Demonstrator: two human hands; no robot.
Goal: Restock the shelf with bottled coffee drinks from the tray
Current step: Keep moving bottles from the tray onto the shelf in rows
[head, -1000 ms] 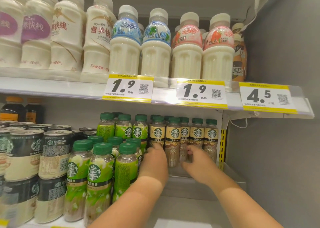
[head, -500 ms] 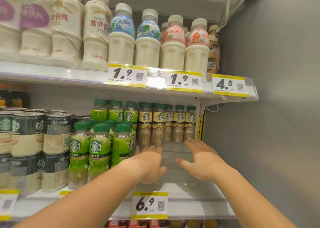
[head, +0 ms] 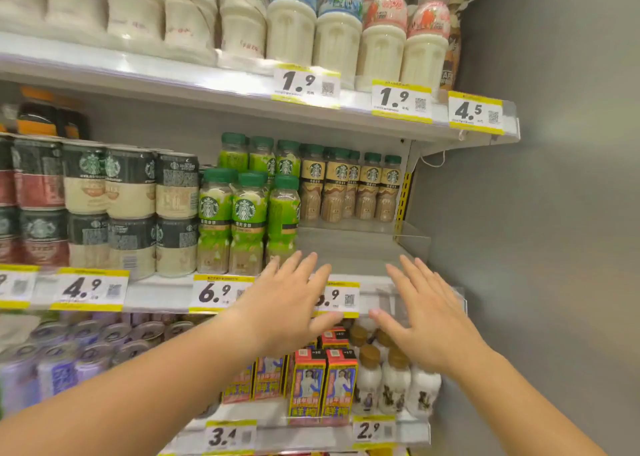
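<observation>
Several brown-labelled bottled coffee drinks (head: 349, 187) with green caps stand in a row at the back right of the middle shelf (head: 349, 247). Green-labelled bottles (head: 246, 220) stand to their left, reaching the shelf's front. My left hand (head: 287, 303) hovers in front of the shelf's edge with fingers spread and straight, holding nothing. My right hand (head: 426, 313) is beside it to the right, also spread flat and empty. Both hands are apart from the bottles. No tray is in view.
Stacked coffee cans (head: 128, 209) fill the middle shelf's left. White milk-drink bottles (head: 346, 36) line the upper shelf. Red cartons (head: 322, 383) and small white bottles (head: 394, 386) sit on the lower shelf. A grey wall (head: 554, 213) bounds the right side. Price tags (head: 221, 292) run along the shelf edges.
Both hands have drawn back from the brown bottles at the shelf's rear to in front of its edge, fingers now spread. The view has pulled back and tilted down.
</observation>
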